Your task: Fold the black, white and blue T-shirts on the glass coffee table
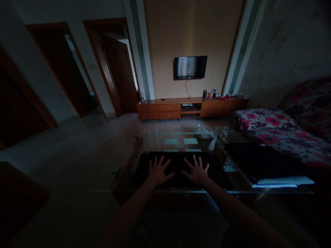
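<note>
A flat black cloth-like piece (178,159) lies along the near side of a glass table (155,132). My left hand (158,172) rests on its left half, palm down with the fingers spread. On the right half lies my right hand (197,171), also flat and spread. Neither hand grips anything, and a gap of black surface shows between them. To the right, on the same table, sits a dark stack (261,162) with white and light blue layers (284,181) showing at its near edge. The dim light hides the black piece's folds and exact kind.
A sofa with a flowered cover (274,120) stands on the right. Beyond the table is a low wooden cabinet (169,112) with bottles (209,93) on top, under a wall television (190,67). A brown wooden piece (20,193) stands at the left. A dish (205,137) is at the table's far end.
</note>
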The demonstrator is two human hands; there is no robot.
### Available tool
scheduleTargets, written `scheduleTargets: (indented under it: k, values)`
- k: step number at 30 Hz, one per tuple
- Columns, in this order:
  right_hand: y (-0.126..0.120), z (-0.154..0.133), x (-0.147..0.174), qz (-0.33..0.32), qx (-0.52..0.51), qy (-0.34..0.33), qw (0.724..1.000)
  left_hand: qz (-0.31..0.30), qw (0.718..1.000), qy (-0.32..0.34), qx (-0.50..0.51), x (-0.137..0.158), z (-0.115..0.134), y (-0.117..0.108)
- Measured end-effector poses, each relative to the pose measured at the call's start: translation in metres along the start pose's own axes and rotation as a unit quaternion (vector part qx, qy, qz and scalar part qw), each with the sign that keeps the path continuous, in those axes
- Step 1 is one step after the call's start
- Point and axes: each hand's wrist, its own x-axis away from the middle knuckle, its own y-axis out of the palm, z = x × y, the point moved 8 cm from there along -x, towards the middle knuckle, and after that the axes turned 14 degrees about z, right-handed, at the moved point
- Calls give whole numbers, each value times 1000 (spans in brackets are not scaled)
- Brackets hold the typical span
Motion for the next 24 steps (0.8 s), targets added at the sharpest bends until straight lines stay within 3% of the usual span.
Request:
scheduleTargets:
  k: [5,8,13,18,21,24]
  values:
    - [5,-6,-4,-9,-14,21,1000,19,999,-40,-8,-1,-3,-1]
    - [10,-15,-2,5,-3,2,1000,29,1000,-6,-7,-3,4,2]
    - [7,-19,2,13,2,8,1000,-18,1000,-14,11,-3,5,19]
    - [-1,-21,4,2,-5,1,1000,-12,1000,-16,17,-1,3,19]
    - [-5,-8,3,3,-37,-1,999,2,1000,-17,17,2,-9,9]
    - [-11,28,2,40,-5,45,998,38,998,-47,-26,7,-38,-3]
